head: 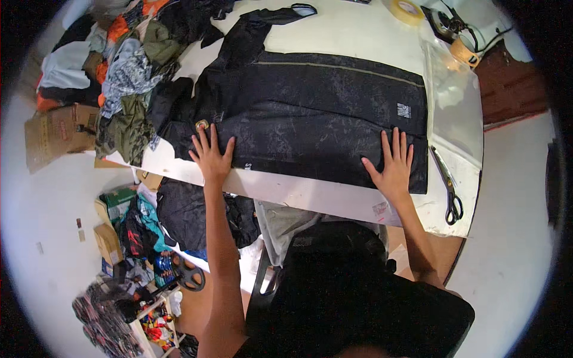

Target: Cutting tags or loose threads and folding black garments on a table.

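A black long-sleeved garment [304, 116] lies spread flat across a white table [286, 197], with a pale line of piping along its far side. One sleeve stretches away toward the table's far side. Near the collar end, my left hand [211, 159] rests palm down on the fabric, fingers apart, beside a small round emblem. My right hand [394, 165] presses flat near the hem, also with spread fingers, below a small white printed patch [404, 110]. Neither hand grasps anything. Black-handled scissors [447, 188] lie just right of the hem.
A heap of mixed clothes [130, 67] covers the table's left end beside a cardboard box [62, 134]. Clear plastic sheeting [454, 103], a tape roll [406, 11], an iron [443, 22] and an orange mug [464, 51] sit at right. More dark garments [183, 215] lie below the near edge.
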{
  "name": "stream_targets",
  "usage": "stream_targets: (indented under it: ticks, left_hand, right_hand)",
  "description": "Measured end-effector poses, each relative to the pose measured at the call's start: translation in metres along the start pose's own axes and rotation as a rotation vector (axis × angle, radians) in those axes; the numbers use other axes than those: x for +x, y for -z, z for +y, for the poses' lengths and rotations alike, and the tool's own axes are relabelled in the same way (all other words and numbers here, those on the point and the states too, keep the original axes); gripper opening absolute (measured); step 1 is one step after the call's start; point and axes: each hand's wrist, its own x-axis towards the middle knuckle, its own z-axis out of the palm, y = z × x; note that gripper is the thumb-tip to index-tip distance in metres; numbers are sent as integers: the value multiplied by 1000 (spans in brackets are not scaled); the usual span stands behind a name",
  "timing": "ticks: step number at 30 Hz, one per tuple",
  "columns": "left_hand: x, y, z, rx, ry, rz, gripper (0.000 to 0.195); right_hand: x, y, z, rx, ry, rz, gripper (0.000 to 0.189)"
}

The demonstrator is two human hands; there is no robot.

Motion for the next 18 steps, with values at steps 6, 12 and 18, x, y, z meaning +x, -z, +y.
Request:
stream_targets:
  ticks: [6, 12, 18]
  left_hand:
    - [-11, 10, -1, -47, -1, 20, 76]
    - [17, 12, 6, -118, 13, 256, 58]
    - [99, -5, -24, -126, -10, 388, 30]
  right_hand:
    - [-17, 10, -12, 74, -34, -47, 79]
    - [4, 10, -5, 127, -29, 10, 66]
    - [54, 1, -13, 119, -5, -30, 64]
